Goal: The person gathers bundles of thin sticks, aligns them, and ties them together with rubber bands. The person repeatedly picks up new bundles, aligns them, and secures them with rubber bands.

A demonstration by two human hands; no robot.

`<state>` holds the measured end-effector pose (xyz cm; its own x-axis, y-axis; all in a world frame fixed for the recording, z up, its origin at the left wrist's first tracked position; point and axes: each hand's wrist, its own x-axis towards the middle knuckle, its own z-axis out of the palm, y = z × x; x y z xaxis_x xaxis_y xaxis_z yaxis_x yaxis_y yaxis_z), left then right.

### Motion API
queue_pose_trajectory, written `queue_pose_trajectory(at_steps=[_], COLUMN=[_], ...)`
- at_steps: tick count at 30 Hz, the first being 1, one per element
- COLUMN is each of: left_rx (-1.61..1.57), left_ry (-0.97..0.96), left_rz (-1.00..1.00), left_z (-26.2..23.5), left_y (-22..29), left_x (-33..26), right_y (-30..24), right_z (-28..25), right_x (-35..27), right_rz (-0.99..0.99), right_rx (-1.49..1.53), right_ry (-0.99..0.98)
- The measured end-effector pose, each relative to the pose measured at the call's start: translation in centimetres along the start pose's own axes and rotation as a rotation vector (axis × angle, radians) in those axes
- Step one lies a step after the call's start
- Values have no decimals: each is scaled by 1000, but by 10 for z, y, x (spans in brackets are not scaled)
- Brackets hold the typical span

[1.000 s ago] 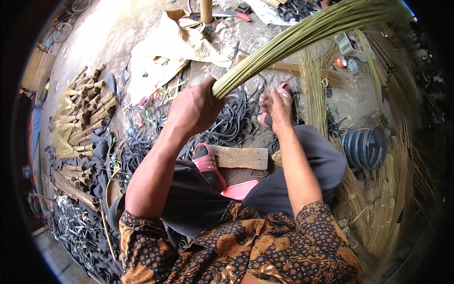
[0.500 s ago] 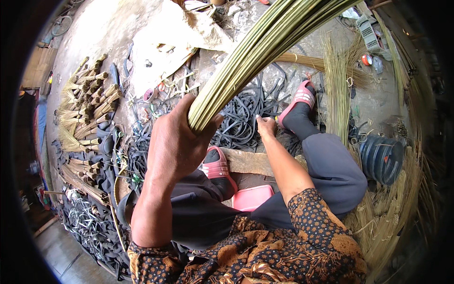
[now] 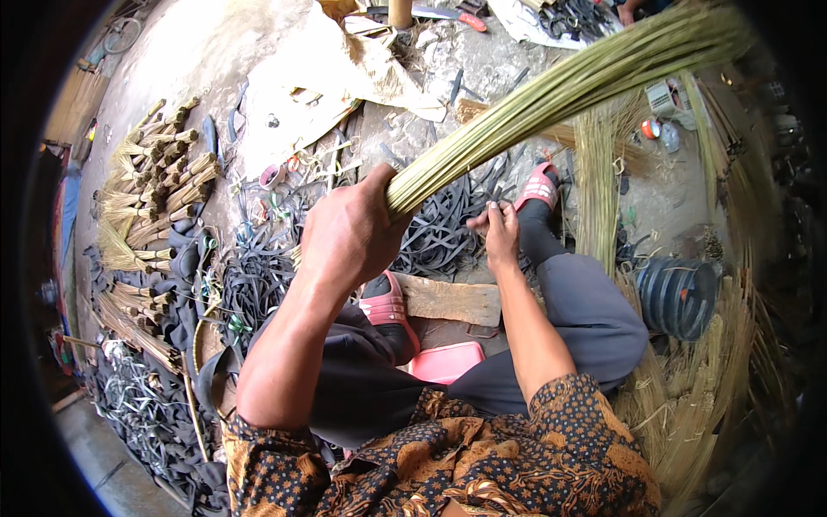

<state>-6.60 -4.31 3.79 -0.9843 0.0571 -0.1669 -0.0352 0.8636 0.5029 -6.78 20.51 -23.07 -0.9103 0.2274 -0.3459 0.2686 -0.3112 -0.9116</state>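
Observation:
A long bundle of thin yellow-green sticks (image 3: 517, 116) is clasped near its lower end by my left hand (image 3: 357, 220). The bundle slants up and to the right, and its thin far tips fan out and blur. Beside a pink sandal (image 3: 538, 187) on my right foot, my right hand (image 3: 500, 234) is raised with its fingers curled together. Whether anything small is inside those fingers cannot be made out. Below both hands lies a tangled heap of black rubber strips (image 3: 444, 228). A wooden plank (image 3: 452, 299) rests between my feet, with a pink tray (image 3: 448, 362) nearer me.
Several finished stick bundles (image 3: 159, 185) are piled at the left. Loose sticks (image 3: 594, 189) lie to the right, near a dark blue ribbed container (image 3: 678, 297). A pale sheet (image 3: 293, 95) covers ground ahead; beyond it is a red-handled blade (image 3: 471, 21). Another person's hand (image 3: 627, 12) shows at the top right.
The stick bundle has tilted lower toward the right, with my left hand shifting rightward. My right hand has risen slightly and turned, its fingers more curled. The view has also shifted.

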Motion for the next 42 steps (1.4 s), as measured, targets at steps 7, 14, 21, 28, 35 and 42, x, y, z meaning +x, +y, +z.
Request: queue_pose_trajectory(at_steps=[7, 14, 21, 28, 35, 42], left_rx=[86, 52, 42, -131, -731, -1007], left_ry=[75, 136, 210, 19, -547, -1201], left_rz=[171, 229, 289, 277, 428, 385], left_z=[17, 42, 51, 28, 21, 31], left_y=[14, 41, 33, 22, 29, 34], left_x=[-8, -30, -33, -39, -62, -62], right_y=[-160, -206, -209, -181, -173, -214], right_z=[46, 94, 85, 39, -11, 16], right_x=[-142, -161, -158, -183, -156, -155], right_rz=[-324, -581, -419, -332, -756, -1164], right_rx=[-75, -372, -497, -314, -1009, -986], right_ry=[-350, -221, -211, -438, -425, -595])
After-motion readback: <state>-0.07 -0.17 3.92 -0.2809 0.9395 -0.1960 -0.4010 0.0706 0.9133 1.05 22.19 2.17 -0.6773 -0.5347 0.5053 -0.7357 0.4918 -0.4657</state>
